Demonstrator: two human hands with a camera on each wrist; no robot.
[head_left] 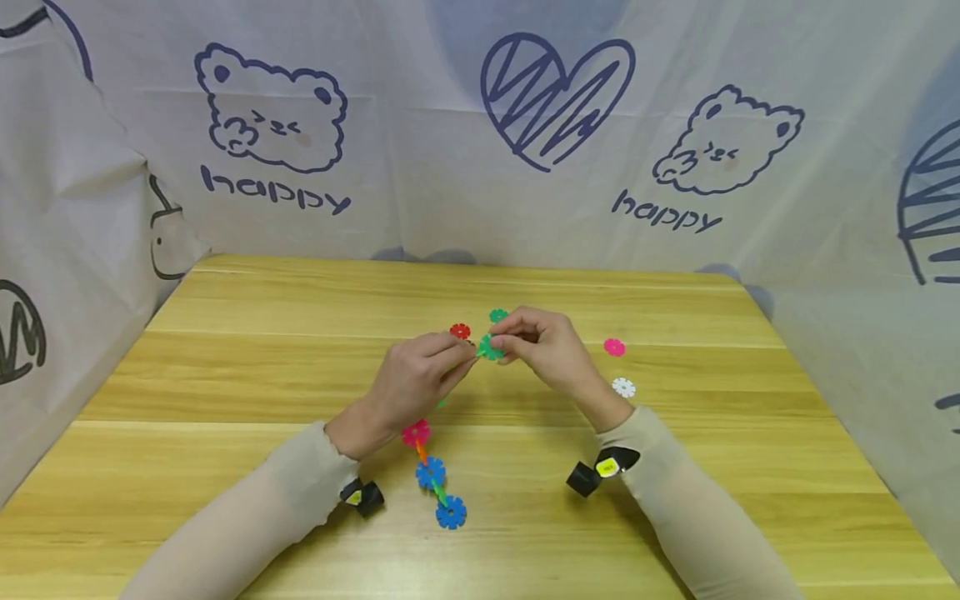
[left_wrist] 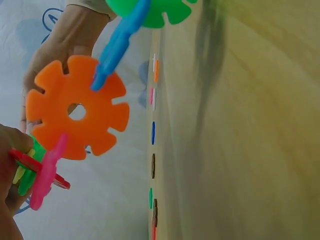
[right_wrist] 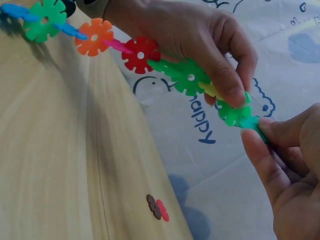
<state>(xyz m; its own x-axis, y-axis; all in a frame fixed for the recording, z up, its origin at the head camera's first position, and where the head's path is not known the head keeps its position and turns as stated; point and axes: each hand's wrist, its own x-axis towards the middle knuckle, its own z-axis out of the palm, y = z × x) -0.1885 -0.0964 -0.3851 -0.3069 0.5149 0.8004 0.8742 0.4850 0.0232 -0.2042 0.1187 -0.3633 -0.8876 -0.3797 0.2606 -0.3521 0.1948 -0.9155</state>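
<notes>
My left hand (head_left: 420, 375) pinches one end of a chain of slotted plastic flower discs, close to a light green disc (right_wrist: 232, 114). From there the chain hangs past a red disc (right_wrist: 131, 63), an orange disc (left_wrist: 50, 105) and more, down to blue discs (head_left: 451, 512) near my left forearm. My right hand (head_left: 546, 346) holds a teal-green disc (right_wrist: 255, 126) between thumb and finger, its edge right at the light green one. Both hands meet above the middle of the table. In the left wrist view, fingers partly hide the upper chain.
Loose discs lie on the wooden table (head_left: 300, 350): a red disc (head_left: 460, 331) and a green disc (head_left: 498, 316) beyond the hands, a pink disc (head_left: 614, 347) and a white disc (head_left: 623, 387) to the right. A white printed cloth (head_left: 420, 150) hangs behind the table.
</notes>
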